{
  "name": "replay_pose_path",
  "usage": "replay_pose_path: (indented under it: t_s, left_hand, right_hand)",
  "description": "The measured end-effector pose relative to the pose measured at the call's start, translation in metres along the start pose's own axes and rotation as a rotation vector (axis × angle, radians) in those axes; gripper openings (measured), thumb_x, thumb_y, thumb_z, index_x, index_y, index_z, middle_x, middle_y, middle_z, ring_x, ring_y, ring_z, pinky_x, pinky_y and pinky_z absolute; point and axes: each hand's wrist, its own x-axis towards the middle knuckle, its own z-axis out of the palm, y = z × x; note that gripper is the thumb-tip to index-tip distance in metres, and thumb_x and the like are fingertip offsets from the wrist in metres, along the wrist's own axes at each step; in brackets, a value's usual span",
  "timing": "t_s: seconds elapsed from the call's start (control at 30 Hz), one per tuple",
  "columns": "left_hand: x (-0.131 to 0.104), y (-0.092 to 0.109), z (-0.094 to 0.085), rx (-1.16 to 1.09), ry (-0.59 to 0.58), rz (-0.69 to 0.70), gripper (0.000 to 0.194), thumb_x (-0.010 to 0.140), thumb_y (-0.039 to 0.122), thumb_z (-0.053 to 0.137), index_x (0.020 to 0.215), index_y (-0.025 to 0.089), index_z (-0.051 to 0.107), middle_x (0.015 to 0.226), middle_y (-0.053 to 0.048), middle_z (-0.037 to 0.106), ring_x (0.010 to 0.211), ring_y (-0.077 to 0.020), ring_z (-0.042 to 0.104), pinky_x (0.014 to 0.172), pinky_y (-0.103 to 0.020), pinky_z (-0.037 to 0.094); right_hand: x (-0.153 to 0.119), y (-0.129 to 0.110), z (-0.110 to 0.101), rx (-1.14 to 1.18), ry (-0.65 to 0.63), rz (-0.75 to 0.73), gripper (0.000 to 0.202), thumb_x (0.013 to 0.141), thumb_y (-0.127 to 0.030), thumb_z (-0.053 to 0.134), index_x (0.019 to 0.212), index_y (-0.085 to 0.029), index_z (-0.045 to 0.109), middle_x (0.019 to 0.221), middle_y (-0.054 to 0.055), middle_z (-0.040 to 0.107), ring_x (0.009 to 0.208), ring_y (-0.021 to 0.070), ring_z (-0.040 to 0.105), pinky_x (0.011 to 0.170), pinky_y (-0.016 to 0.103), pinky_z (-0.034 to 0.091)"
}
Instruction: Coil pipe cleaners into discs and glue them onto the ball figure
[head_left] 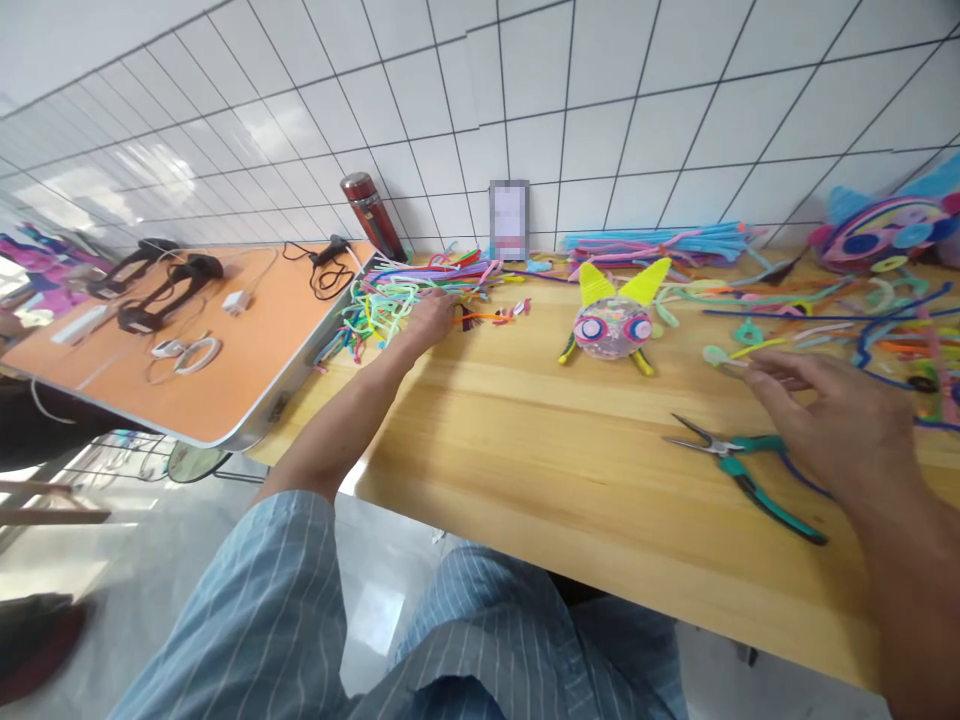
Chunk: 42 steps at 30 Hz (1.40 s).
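Note:
My left hand (433,318) reaches into a pile of multicoloured pipe cleaners (382,300); its fingertips are partly hidden there, so I cannot tell their grip. Beside it lies a small dark tassel-like piece (470,318). My right hand (832,410) is over the table's right side, thumb and fingers bent together at the stem of a small pale green disc (715,356). Between the hands stands a clear round figure (611,330) with yellow ears, pink-and-blue ringed eyes and yellow feet. Pliers (724,448) with green-and-black handles lie with jaws apart just left of my right hand.
Blue and pink pipe cleaners (660,245) lie along the wall near a propped phone (509,220) and a red flask (373,215). Loose coloured pieces (900,335) and a masklike craft (885,230) are at right. An orange table (187,385) at left holds cables and black devices.

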Motion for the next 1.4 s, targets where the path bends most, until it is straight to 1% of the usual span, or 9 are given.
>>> replay_pose_path:
  t_s: [0.17, 0.33, 0.47, 0.6, 0.8, 1.03, 1.13, 1.27, 1.4]
  left_hand:
    - [0.016, 0.0, 0.004, 0.004, -0.063, 0.015, 0.03, 0.095, 0.018, 0.052, 0.109, 0.019, 0.078, 0.117, -0.016, 0.075, 0.109, -0.0327, 0.069, 0.098, -0.042, 0.053]
    - [0.024, -0.012, -0.006, -0.037, -0.046, 0.025, 0.022, 0.09, 0.015, 0.056, 0.102, 0.016, 0.074, 0.104, -0.016, 0.075, 0.099, -0.0304, 0.067, 0.091, -0.039, 0.052]
    - [0.005, -0.019, -0.012, -0.134, 0.031, 0.078, 0.024, 0.087, 0.016, 0.06, 0.108, 0.015, 0.071, 0.101, -0.011, 0.074, 0.093, -0.0253, 0.066, 0.087, -0.035, 0.051]
    - [-0.021, -0.012, -0.003, -0.228, 0.014, 0.163, 0.017, 0.089, 0.019, 0.06, 0.095, 0.016, 0.076, 0.101, -0.012, 0.074, 0.095, -0.0263, 0.067, 0.091, -0.037, 0.051]
    - [-0.022, 0.002, 0.012, -0.31, -0.008, 0.076, 0.016, 0.088, 0.018, 0.059, 0.085, 0.016, 0.074, 0.096, -0.012, 0.073, 0.092, -0.0267, 0.067, 0.088, -0.037, 0.05]
    - [-0.032, -0.009, 0.008, -0.478, -0.024, -0.041, 0.021, 0.09, 0.022, 0.054, 0.099, 0.016, 0.072, 0.067, 0.0, 0.063, 0.064, -0.0181, 0.057, 0.067, -0.029, 0.046]
    - [-0.038, -0.011, 0.005, -0.528, -0.024, -0.016, 0.018, 0.086, 0.023, 0.06, 0.096, 0.016, 0.073, 0.077, -0.003, 0.067, 0.075, -0.0197, 0.059, 0.077, -0.031, 0.048]
    - [-0.035, -0.005, 0.005, -0.569, -0.06, -0.022, 0.001, 0.076, 0.019, 0.069, 0.075, 0.019, 0.068, 0.084, -0.006, 0.069, 0.088, -0.0242, 0.061, 0.087, -0.035, 0.048]
    - [-0.033, 0.006, 0.002, -0.649, -0.066, -0.075, 0.011, 0.082, 0.017, 0.065, 0.072, 0.019, 0.062, 0.072, -0.005, 0.064, 0.077, -0.0217, 0.061, 0.076, -0.033, 0.05]
  right_hand:
    - [0.0, 0.0, 0.0, -0.001, 0.006, -0.039, 0.034, 0.098, -0.043, 0.056, 0.105, -0.018, 0.079, 0.091, 0.01, 0.083, 0.077, 0.0236, 0.08, 0.07, 0.031, 0.057]
    - [-0.001, 0.008, 0.003, -0.024, 0.015, -0.103, 0.036, 0.098, -0.045, 0.056, 0.106, -0.018, 0.079, 0.087, 0.01, 0.082, 0.071, 0.0241, 0.078, 0.064, 0.033, 0.055]
    - [-0.002, 0.011, 0.005, -0.009, -0.005, -0.124, 0.035, 0.098, -0.044, 0.056, 0.108, -0.019, 0.079, 0.091, 0.011, 0.082, 0.074, 0.0256, 0.078, 0.064, 0.034, 0.055]
    - [-0.002, 0.005, 0.005, -0.013, -0.033, -0.123, 0.031, 0.098, -0.042, 0.057, 0.107, -0.021, 0.079, 0.091, 0.01, 0.083, 0.074, 0.0243, 0.078, 0.063, 0.034, 0.055]
    - [-0.003, 0.005, 0.006, 0.007, -0.063, -0.078, 0.026, 0.096, -0.041, 0.061, 0.109, -0.027, 0.077, 0.093, 0.008, 0.083, 0.072, 0.0228, 0.076, 0.064, 0.035, 0.055]
    - [-0.005, 0.011, 0.007, -0.043, -0.042, -0.089, 0.029, 0.101, -0.046, 0.058, 0.115, -0.029, 0.076, 0.096, 0.011, 0.083, 0.077, 0.0241, 0.078, 0.065, 0.036, 0.056]
    - [-0.005, 0.009, 0.007, -0.03, -0.042, -0.101, 0.028, 0.1, -0.045, 0.058, 0.115, -0.03, 0.077, 0.095, 0.011, 0.083, 0.077, 0.0243, 0.078, 0.064, 0.037, 0.056]
    - [-0.005, 0.009, 0.006, -0.001, -0.061, -0.066, 0.027, 0.098, -0.043, 0.06, 0.115, -0.032, 0.077, 0.094, 0.01, 0.083, 0.076, 0.025, 0.077, 0.066, 0.038, 0.056]
    - [-0.006, 0.01, 0.007, 0.009, -0.05, -0.056, 0.026, 0.096, -0.041, 0.062, 0.112, -0.029, 0.078, 0.094, 0.01, 0.083, 0.073, 0.0238, 0.077, 0.067, 0.037, 0.057]
